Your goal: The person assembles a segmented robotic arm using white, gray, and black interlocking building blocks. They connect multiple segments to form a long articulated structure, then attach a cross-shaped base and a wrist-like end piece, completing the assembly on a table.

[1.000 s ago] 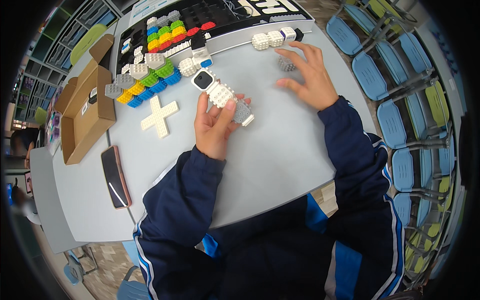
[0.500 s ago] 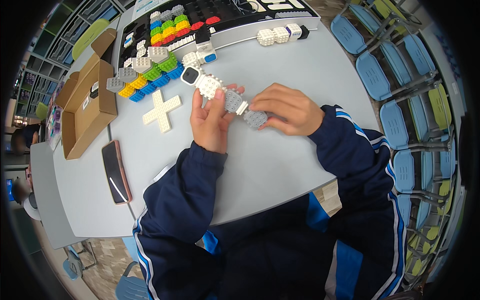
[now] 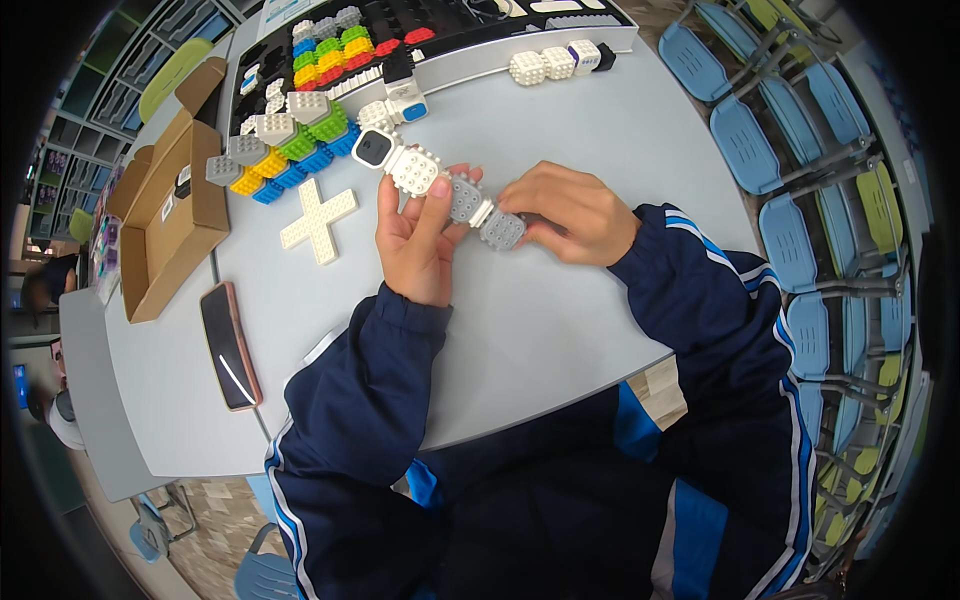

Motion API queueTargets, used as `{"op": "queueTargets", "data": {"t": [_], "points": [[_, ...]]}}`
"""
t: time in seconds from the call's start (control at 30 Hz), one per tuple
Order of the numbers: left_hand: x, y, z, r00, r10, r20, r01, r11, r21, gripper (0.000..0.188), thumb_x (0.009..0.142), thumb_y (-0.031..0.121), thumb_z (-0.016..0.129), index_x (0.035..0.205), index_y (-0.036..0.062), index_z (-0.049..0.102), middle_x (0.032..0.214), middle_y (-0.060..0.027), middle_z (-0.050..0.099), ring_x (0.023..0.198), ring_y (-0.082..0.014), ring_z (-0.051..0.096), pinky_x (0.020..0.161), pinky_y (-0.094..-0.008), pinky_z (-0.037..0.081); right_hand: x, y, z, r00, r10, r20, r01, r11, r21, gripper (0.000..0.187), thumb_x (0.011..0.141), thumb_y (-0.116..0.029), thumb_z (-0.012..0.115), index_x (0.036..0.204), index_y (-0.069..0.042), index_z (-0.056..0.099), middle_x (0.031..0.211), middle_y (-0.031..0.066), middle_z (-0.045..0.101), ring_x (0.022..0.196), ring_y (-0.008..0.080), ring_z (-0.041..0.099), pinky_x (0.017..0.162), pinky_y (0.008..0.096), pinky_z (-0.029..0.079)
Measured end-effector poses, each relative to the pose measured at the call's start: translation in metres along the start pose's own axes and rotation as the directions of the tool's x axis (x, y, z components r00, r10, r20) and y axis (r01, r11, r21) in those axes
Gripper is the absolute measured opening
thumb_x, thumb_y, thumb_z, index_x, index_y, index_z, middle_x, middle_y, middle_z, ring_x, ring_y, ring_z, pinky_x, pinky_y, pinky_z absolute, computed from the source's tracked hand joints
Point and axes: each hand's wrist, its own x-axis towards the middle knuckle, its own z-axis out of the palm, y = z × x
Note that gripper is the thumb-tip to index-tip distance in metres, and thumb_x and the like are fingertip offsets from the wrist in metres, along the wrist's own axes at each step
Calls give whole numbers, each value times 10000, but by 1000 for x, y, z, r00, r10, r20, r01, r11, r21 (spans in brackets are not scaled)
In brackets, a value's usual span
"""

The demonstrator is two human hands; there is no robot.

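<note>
A chain of studded building blocks slants between my hands above the table. At its upper left end is a white block with a dark square face [image 3: 374, 148], followed by a white studded block [image 3: 414, 170]. Two grey studded blocks follow, and a thin white connector [image 3: 482, 213] sits between them. My left hand [image 3: 420, 235] is closed round the middle of the chain, its thumb along the joint of the white block and the first grey block [image 3: 464, 199]. My right hand [image 3: 572, 215] grips the end grey block [image 3: 503, 230] by its right side with bent fingers.
A white cross-shaped plate [image 3: 320, 221] lies left of my hands, beside a phone [image 3: 229, 345] and an open cardboard box [image 3: 180, 230]. Coloured blocks [image 3: 290, 150] stand in rows before a black parts tray [image 3: 450, 40]. White blocks [image 3: 545, 66] lie at the back; chairs [image 3: 745, 155] stand at right.
The end grey block has moved slightly up and left, closer against the connector. My right hand has shifted a little to the left with it. My left hand keeps its hold.
</note>
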Motion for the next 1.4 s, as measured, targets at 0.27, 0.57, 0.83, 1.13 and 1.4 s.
{"op": "queueTargets", "data": {"t": [0.27,0.57,0.83,1.13,1.4], "points": [[0,-1,0,1000,-1,14,1,1000,0,418,982,164,588,1328,73,371,1197,-177,625,1152,-291,607,886,-449,551,-2,2,3,995,-88,-49,84,994,-72,413,594,4,770,984,49,642,944,121,679,816,292,643,670,348,550],[-2,2,3,1000,17,10,-18,997,76,402,992,164,555,1345,94,376,1243,-174,572,1201,-305,572,941,-456,520,2,-4,8,985,-161,-56,136,940,-313,354,565,-25,772,898,18,660,887,77,664,800,229,615,615,306,539],[1,2,1,1000,-21,-7,21,997,79,369,994,182,552,1311,90,387,1215,-170,577,1175,-299,587,925,-437,535,1,-10,9,984,-142,-107,105,950,-296,363,544,30,728,902,53,674,897,107,674,772,241,611,576,292,526],[1,3,0,1000,-12,-25,14,998,68,387,985,178,570,1311,91,381,1207,-173,582,1166,-304,594,909,-431,548,1,-9,11,986,-139,-93,100,935,-340,355,555,-8,751,899,33,675,896,87,669,784,222,606,575,285,528],[1,2,0,1000,-9,-20,11,996,88,404,973,180,595,1312,82,399,1176,-160,617,1107,-276,632,821,-375,579,0,-11,11,991,-99,-85,66,941,-333,397,545,-3,755,933,5,670,933,72,656,832,227,602,612,295,541]]}}
